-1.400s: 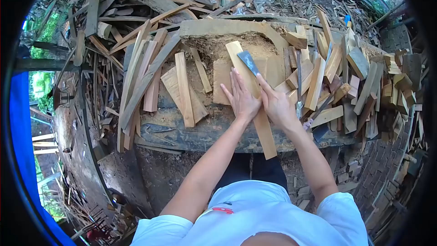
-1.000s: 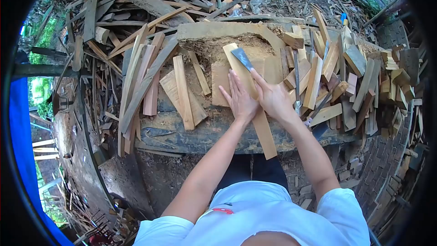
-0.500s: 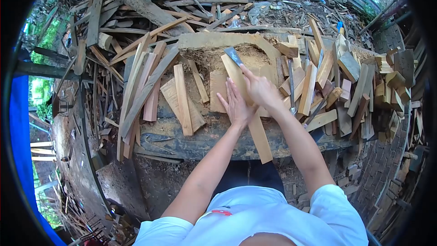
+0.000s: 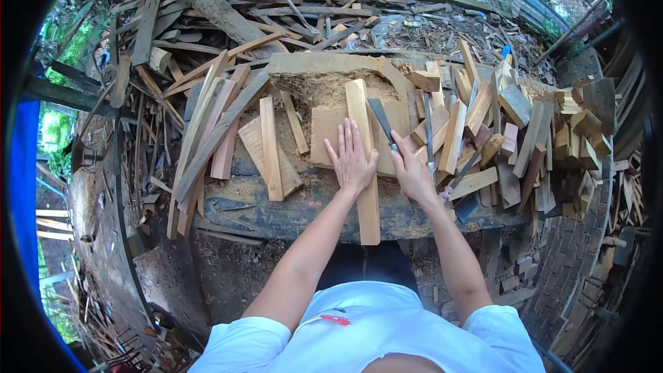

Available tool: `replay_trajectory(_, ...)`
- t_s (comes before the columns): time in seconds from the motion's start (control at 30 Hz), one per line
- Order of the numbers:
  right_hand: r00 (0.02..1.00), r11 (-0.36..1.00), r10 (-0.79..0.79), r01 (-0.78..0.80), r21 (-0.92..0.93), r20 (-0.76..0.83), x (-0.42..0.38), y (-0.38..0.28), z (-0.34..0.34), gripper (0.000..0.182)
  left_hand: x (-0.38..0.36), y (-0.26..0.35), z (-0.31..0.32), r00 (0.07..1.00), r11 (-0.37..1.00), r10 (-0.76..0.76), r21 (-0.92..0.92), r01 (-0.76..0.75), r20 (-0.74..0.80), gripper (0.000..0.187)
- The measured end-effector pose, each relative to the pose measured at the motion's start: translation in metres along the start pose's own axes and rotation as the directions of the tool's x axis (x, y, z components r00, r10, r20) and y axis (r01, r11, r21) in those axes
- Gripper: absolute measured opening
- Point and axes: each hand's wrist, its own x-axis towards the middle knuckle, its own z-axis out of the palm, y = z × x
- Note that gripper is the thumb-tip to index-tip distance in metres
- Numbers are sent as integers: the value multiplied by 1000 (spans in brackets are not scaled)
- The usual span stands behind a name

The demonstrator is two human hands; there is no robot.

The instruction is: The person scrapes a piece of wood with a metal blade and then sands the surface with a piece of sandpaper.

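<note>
A long pale wooden strip (image 4: 369,200) lies pointing away from me, its near end overhanging the bench edge. My left hand (image 4: 353,162) rests flat against it, fingers stretched out along its left side and thumb across its top. Beneath the strip's far half is a flat wooden board (image 4: 326,124). My right hand (image 4: 414,171) is closed around the handle of a chisel (image 4: 379,117), whose flat dark blade points up and left, just right of the strip. Most of the handle is hidden in my fingers.
Worn workbench (image 4: 262,211) with sawdust. Wood offcuts (image 4: 452,137) crowd its right side, among them another metal tool (image 4: 429,131). Longer strips (image 4: 202,131) lean at the left, and two short pieces (image 4: 271,148) lie nearer. A scrap-wood pile (image 4: 221,14) stands behind.
The chisel has come off the strip's far end and moved back to its right side. The strip has turned straighter, and my hands have moved apart.
</note>
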Motion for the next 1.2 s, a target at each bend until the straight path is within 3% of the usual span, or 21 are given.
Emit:
replay_trajectory(0.07, 1000, 973, 14, -18, -231, -17, -7, -13, -2, 50, -4, 8, 0, 996, 995, -82, 45, 83, -30, 96)
replay_trajectory(0.1, 1000, 973, 19, -23, -228, -19, -8, -17, -2, 50, -5, 11, 5, 997, 996, -79, 48, 80, -25, 96)
replay_trajectory(0.17, 1000, 907, -9, 6, -422, -6, -6, -21, -1, 51, -7, 18, 16, 967, 978, -193, 49, 204, -164, 96)
replay_trajectory(0.27, 998, 878, -56, 43, -476, -13, -2, -19, 4, 51, -7, 29, 12, 946, 958, -287, -55, 282, -149, 96)
replay_trajectory(0.4, 996, 858, -86, 84, -507, 19, -3, -33, 2, 50, -3, 32, 4, 952, 955, -296, -50, 293, -75, 96)
replay_trajectory(0.47, 996, 823, 18, 36, -567, 89, -4, -36, 3, 50, -2, 33, 4, 955, 955, -292, -73, 288, -49, 96)
replay_trajectory(0.67, 999, 919, -11, 22, -393, 31, 7, -31, 8, 47, -1, 36, 2, 963, 956, -256, -166, 241, -80, 91)
replay_trajectory(0.8, 1000, 910, 3, 6, -415, 20, 45, -36, 16, 48, -1, 31, 10, 963, 969, -230, -127, 213, -141, 88)
replay_trajectory(0.97, 999, 912, 4, 14, -409, 42, 13, -35, 11, 48, 2, 29, 16, 969, 975, -221, -51, 217, -112, 87)
replay_trajectory(1.13, 997, 935, 26, 4, -356, 79, 34, -36, 15, 49, -2, 37, 5, 972, 973, -218, -92, 210, -90, 85)
replay_trajectory(1.2, 1000, 912, -10, 11, -409, 6, 53, -41, 22, 47, -1, 39, -4, 972, 971, -215, -126, 202, -97, 83)
